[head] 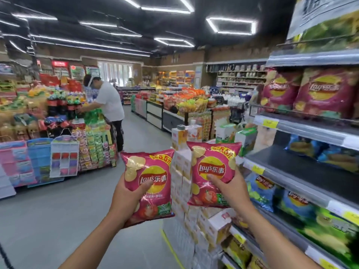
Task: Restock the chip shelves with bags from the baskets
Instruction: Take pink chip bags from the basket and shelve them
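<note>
The left hand (128, 193) gripped a pink chip bag (149, 183) from below, thumb across its front and fingers curled behind it. The right hand (229, 188) pinched a second pink bag (211, 171) the same way. Both bags were held upright in the air, side by side and apart, above the grey floor (58, 220) and just left of the chip shelves (303, 166). On those shelves, red bags (320, 92) stood on an upper level and blue bags (266, 189) lay on lower ones, with yellow price tags (270, 123) along the edges. A stack of white boxes (186, 191) rose behind the bags at the shelf end. Across the aisle stood a display of drink bottles (62, 105) and snacks, where a person in a white shirt (109, 101) bent over the goods. Angular strip lights (231, 26) ran over the dark ceiling
</note>
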